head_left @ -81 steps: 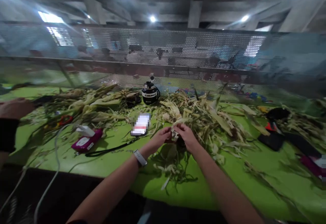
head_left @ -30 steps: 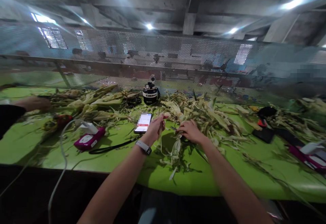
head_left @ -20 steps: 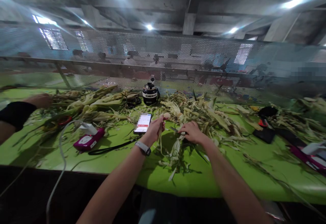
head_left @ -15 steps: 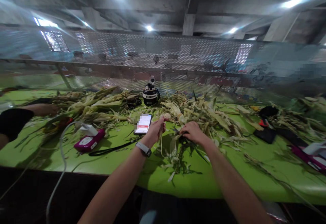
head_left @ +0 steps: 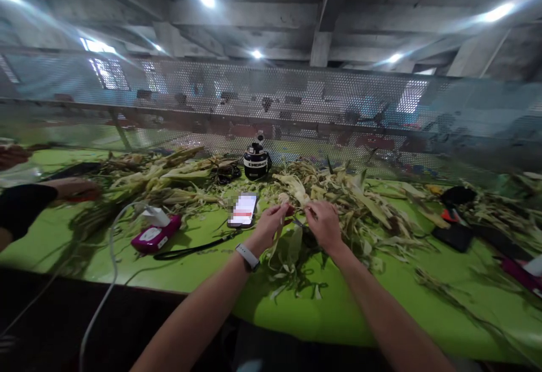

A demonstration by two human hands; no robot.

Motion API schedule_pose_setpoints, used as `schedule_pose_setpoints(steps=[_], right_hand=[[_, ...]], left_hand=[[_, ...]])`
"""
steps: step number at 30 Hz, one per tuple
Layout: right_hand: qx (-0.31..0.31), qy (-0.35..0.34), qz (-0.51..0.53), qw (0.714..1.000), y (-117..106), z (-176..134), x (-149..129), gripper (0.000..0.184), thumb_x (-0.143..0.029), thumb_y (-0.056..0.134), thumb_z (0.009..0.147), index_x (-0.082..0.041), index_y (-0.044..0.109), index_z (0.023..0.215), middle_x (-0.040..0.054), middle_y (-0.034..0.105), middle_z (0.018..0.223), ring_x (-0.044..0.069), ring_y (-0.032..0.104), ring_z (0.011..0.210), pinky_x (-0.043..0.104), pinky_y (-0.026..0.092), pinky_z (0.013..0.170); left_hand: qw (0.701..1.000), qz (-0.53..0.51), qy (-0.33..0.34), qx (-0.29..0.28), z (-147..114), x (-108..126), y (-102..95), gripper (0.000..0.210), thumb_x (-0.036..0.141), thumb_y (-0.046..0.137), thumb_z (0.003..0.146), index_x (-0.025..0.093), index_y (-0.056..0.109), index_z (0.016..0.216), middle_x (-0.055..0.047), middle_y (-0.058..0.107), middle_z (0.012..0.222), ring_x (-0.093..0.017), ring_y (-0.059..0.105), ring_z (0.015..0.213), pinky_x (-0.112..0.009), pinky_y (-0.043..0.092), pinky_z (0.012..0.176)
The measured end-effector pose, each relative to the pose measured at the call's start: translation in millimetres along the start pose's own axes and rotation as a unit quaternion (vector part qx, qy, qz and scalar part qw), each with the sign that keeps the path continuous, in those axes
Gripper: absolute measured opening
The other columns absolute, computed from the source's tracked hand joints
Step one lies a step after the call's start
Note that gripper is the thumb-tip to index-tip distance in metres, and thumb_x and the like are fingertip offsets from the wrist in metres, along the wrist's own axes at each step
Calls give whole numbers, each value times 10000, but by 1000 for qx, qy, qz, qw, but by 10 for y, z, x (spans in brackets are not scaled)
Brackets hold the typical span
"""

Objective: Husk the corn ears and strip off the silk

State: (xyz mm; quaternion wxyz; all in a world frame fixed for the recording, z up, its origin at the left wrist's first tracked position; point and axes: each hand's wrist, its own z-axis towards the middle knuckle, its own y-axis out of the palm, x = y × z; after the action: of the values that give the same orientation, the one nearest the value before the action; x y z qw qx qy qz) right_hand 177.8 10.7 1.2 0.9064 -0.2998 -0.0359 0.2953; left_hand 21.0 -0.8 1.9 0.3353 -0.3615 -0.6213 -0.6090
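Note:
Both my hands meet over the green table, their fingertips close together. My left hand (head_left: 273, 225), a watch on its wrist, is closed around a small pale rounded piece (head_left: 283, 197) that looks like bundled corn husk. Right beside it, my right hand (head_left: 325, 225) pinches its fingers together; what lies between them is too small to make out. Under both hands are loose green and pale husk strips (head_left: 292, 253). A larger heap of dry corn husks (head_left: 351, 191) lies just beyond my right hand. A lit phone (head_left: 243, 210) rests left of my left hand.
A black jug (head_left: 256, 161) stands behind the hands, before a perforated screen (head_left: 296, 106). Leftward are a purple power strip (head_left: 154, 235) with a white cable, another husk pile (head_left: 169, 177) and another person's arm (head_left: 51, 188). A dark flat object (head_left: 453, 237) lies at right.
My right hand has moved up from the loose strips to my left hand's fingertips. The view has shifted slightly. At left, the other person's hand now shows something orange-red.

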Motion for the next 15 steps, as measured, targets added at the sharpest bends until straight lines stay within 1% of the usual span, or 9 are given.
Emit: schedule_pose_setpoints(steps=[3, 6, 9, 11, 13, 15], right_hand=[[-3, -41, -5, 999, -33, -2, -102, 249, -208, 433, 923, -180, 675, 975, 67, 653, 816, 188, 574, 803, 318, 431, 787], [-44, -66, -16, 997, -34, -29, -255, 295, -190, 410, 921, -161, 646, 1097, 79, 623, 813, 187, 573, 774, 292, 460, 698], [-134, -55, -47, 988, -14, -58, -380, 347, -166, 396, 908, -136, 605, 1184, 106, 618, 853, 193, 579, 743, 281, 456, 604], [-189, -35, -64, 979, -8, -63, -426, 356, -161, 384, 906, -141, 605, 1185, 119, 615, 885, 184, 580, 714, 273, 451, 575], [-218, -13, -72, 973, -14, -54, -447, 356, -166, 369, 912, -154, 614, 1169, 126, 610, 902, 180, 582, 705, 269, 451, 571], [-228, -1, -71, 971, -31, -39, -459, 363, -167, 360, 916, -152, 608, 1180, 137, 607, 915, 188, 589, 728, 269, 455, 582]], left_hand=[[1000, -25, 11, -9, -8, -48, 16, 410, 450, 839, 499, 143, 696, 730, -33, 680, 677, -147, 616, 662, -282, 489, 696], [998, -46, 39, -10, -30, -104, 62, 420, 467, 823, 524, 131, 664, 721, -11, 641, 624, -120, 580, 605, -251, 463, 643], [998, -35, 55, -2, -45, -171, 102, 395, 475, 781, 587, 130, 640, 718, -4, 615, 627, -111, 551, 602, -223, 437, 598], [997, -30, 67, -2, -44, -219, 107, 362, 468, 743, 642, 140, 637, 752, -10, 621, 671, -121, 556, 636, -229, 447, 620], [996, -30, 88, -13, -41, -263, 100, 301, 439, 700, 703, 156, 635, 782, -20, 631, 731, -135, 571, 690, -244, 468, 679], [994, -29, 103, -15, -47, -290, 97, 223, 391, 658, 753, 174, 635, 803, -31, 639, 790, -149, 589, 762, -253, 479, 744]])
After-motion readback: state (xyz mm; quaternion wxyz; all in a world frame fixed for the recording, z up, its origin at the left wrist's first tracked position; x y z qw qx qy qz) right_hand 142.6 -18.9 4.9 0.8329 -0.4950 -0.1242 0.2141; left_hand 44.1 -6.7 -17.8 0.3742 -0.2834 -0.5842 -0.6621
